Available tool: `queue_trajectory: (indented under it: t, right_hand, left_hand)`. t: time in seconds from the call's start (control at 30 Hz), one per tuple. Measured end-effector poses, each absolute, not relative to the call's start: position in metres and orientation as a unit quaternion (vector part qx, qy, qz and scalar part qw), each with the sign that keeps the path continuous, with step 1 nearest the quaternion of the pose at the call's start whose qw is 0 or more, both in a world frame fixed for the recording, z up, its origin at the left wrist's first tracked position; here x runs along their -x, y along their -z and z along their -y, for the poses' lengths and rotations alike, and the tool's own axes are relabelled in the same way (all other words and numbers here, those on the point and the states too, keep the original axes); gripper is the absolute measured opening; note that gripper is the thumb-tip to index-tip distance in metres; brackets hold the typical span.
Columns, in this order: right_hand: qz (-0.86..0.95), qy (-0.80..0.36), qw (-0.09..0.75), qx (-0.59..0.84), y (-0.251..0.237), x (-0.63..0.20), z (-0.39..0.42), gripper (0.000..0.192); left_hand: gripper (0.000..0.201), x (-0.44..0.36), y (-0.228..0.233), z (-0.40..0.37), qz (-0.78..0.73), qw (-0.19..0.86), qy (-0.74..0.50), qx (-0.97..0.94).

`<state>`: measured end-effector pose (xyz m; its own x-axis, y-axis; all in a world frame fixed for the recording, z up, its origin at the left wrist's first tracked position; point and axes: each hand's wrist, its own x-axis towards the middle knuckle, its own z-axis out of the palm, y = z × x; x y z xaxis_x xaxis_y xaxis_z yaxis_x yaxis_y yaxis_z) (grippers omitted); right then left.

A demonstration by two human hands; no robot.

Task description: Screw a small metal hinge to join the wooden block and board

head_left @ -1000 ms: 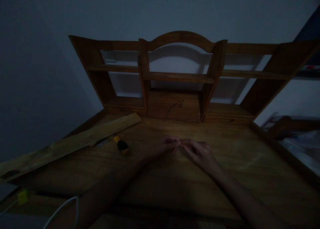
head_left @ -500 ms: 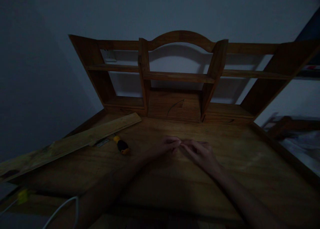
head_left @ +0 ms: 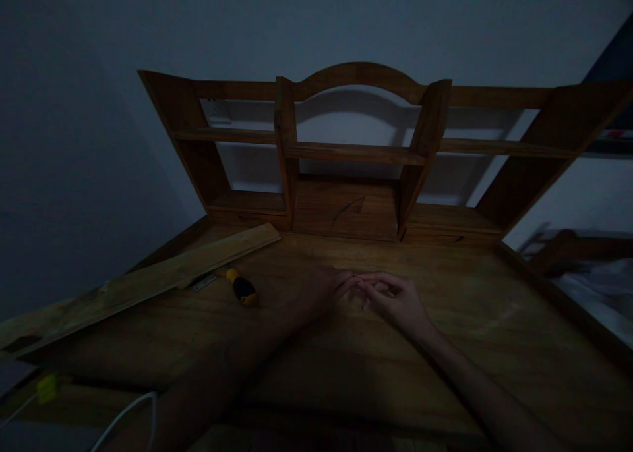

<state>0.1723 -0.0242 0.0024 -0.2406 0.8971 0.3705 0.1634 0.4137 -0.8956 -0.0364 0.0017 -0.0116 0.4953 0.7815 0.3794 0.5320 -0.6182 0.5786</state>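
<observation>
While the left hand [head_left: 329,285] and right hand [head_left: 395,302] meet fingertip to fingertip low over the surface [head_left: 445,346], seemingly pinching something too small to identify, the screwdriver [head_left: 240,288] lies untouched left of them.

- The left hand [head_left: 330,285] is bare: no glove, and no ring or band that the dim light lets one make out.
- The right hand [head_left: 399,300] is bare as well, with slim fingers [head_left: 372,279] and nothing worn on them that can be seen.
- The left forearm [head_left: 232,366] is uncovered for all of its visible length; no sleeve edge comes into view, and no watch or strap shows at the wrist.
- The right forearm [head_left: 475,399] is likewise uncovered down to the frame edge, with no cuff, watch or bracelet visible.
- The picture is very dark, so small details such as nails or marks cannot be told.
</observation>
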Motion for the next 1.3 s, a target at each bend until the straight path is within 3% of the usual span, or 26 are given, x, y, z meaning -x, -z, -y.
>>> queue_trajectory:
  t: [0.33, 0.6, 1.3]
  right_hand:
    - [0.641, -0.48, 0.475, 0.364, 0.002, -0.177, 0.02, 0.031]
    - [0.654, -0.478, 0.47, 0.35, 0.006, -0.181, 0.017, 0.03]
    - [0.677, -0.437, 0.462, 0.371, 0.004, -0.183, 0.018, 0.023]
  left_hand:
    - [0.03, 0.035, 0.014, -0.003, -0.381, 0.212, -0.337, -0.834]
    - [0.026, 0.033, 0.012, -0.002, -0.381, 0.261, -0.361, -0.81]
    - [0.04, 0.034, 0.01, 0.001, -0.386, 0.158, -0.288, -0.862]
